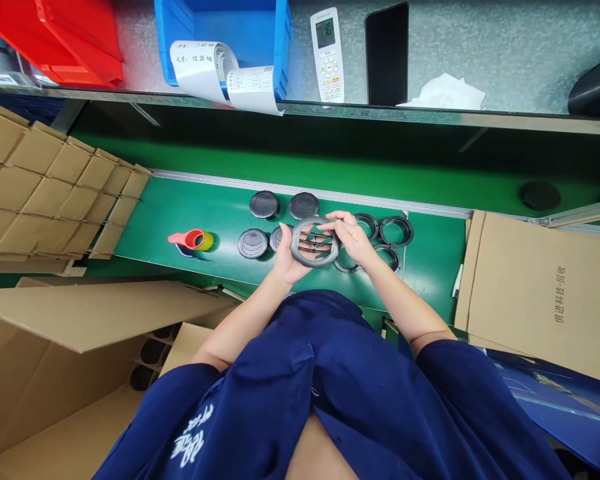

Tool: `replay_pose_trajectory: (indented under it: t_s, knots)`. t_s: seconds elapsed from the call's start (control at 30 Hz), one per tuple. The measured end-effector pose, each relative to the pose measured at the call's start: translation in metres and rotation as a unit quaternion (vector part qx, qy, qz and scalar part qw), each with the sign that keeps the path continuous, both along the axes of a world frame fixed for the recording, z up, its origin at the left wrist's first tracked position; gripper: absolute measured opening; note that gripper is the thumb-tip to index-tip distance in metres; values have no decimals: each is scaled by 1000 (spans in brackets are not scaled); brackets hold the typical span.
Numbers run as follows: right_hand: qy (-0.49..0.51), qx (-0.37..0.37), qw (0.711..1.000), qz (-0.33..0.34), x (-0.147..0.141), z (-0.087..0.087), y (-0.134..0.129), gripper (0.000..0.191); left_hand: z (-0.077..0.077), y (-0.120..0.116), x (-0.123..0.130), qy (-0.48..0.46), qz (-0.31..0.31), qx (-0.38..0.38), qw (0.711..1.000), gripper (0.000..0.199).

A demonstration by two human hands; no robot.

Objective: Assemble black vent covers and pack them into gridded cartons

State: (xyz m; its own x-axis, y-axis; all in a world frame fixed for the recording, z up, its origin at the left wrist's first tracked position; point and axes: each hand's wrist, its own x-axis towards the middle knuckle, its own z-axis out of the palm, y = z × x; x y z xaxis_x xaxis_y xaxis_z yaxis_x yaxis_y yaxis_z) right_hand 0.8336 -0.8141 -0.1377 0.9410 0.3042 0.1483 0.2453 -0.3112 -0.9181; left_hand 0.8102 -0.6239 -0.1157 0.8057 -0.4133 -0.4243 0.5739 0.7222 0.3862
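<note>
Both hands hold one round dark vent piece (295, 248) with open slats, above the green table (220, 200). My left hand (289, 261) grips its left side, thumb on the rim and fingers showing behind the slats. My right hand (351, 238) has its fingers on the upper right of the rim. Round black vents with closed faces stand at the left and behind, such as one at the back (264, 204) and one nearer (253, 244); another is partly hidden by my left hand. Several black rings (396, 231) lie to the right, some partly covered by my right hand.
A roll of tape (200, 240) with a red piece sits left on the table. Stacked cartons (55, 180) rise at the left, flat cardboard (545, 287) at the right. The shelf edge (430, 117) crosses ahead, bearing a blue bin (225, 20), remote (327, 57) and phone (387, 57).
</note>
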Motion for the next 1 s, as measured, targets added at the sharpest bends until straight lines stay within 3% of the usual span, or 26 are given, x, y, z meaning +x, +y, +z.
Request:
replay_pose_trajectory:
  t_s: [0.2, 0.3, 0.4, 0.47, 0.67, 0.8, 1.0]
  knots:
    - [11, 13, 999, -29, -1, -6, -10, 73, 1, -15, 0, -17, -15, 15, 1000, 87]
    - [-22, -45, 998, -29, -11, -9, -8, 72, -2, -19, 2, 7, -4, 26, 1000, 83]
    - [-103, -137, 984, 46, -26, -15, -7, 62, -5, -20, 5, 47, 32, 41, 998, 73]
    - [-128, -156, 977, 76, -35, -19, -9, 58, -5, -22, 7, 61, 41, 48, 996, 72]
    - [-98, -122, 980, -120, -27, -22, -12, 59, 4, -36, 14, 24, 44, 48, 998, 74]
    - [-64, -182, 973, -127, -20, -14, 11, 84, 1, -43, 17, 7, 54, 70, 996, 70]
    - [5, -247, 969, -2, -27, -24, 27, 124, -26, -41, 17, 83, -21, 105, 991, 71]
